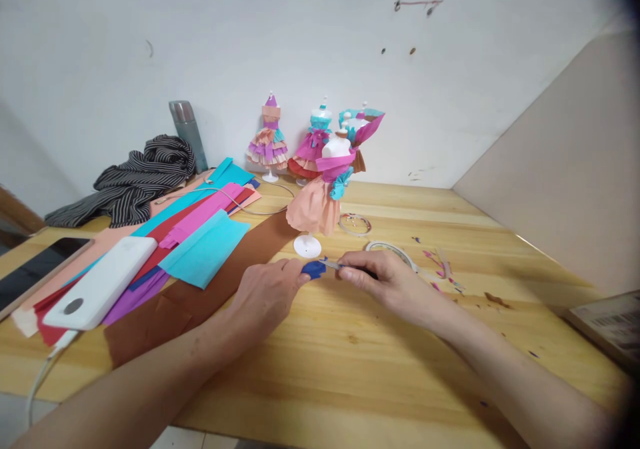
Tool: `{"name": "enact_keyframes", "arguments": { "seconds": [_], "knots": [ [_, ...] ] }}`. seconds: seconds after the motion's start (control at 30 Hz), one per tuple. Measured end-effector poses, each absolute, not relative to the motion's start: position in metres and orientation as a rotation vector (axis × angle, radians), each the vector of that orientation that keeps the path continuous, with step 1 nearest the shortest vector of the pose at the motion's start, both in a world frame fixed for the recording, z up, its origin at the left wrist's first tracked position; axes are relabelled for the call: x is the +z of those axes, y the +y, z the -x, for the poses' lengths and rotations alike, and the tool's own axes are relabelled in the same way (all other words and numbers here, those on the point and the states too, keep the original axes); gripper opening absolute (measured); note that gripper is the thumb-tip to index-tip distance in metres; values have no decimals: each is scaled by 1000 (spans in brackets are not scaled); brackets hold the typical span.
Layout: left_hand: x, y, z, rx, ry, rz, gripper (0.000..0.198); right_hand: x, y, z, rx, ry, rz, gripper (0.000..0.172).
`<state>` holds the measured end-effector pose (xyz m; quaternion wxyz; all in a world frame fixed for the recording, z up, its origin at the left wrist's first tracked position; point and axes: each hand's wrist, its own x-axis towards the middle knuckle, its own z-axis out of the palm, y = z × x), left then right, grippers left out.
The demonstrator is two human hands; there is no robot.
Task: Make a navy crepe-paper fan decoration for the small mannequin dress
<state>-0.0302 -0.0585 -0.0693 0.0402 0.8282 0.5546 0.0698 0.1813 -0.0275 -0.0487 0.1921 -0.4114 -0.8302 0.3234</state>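
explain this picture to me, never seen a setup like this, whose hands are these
There's no machine here, just a person working bare-handed. This single picture comes from a camera worn on their head, looking forward and down. The left hand pinches a crumpled dark blue paper piece; the right hand holds a slim silver-bladed tool, perhaps scissors, its tip close to the paper. On the pale wooden table lie a brown paper sheet and layered coloured papers, with a white rectangular device on top. Farther back stand white dress forms in colourful paper dresses.
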Motion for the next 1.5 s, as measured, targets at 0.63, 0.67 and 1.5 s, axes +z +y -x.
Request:
{"name": "enact_keyframes", "arguments": {
  "seconds": [0.63,0.67,1.5],
  "knots": [
    [-71,-59,33,314,1712,-2558,25,-44,-33,-182,1015,-2288,1060,43],
    [-71,-60,32,317,1719,-2579,24,-44,-34,-182,999,-2295,1057,42],
    [-92,-57,35,772,1735,-2937,35,-47,-45,-170,633,-2343,1262,35]
  ]
}}
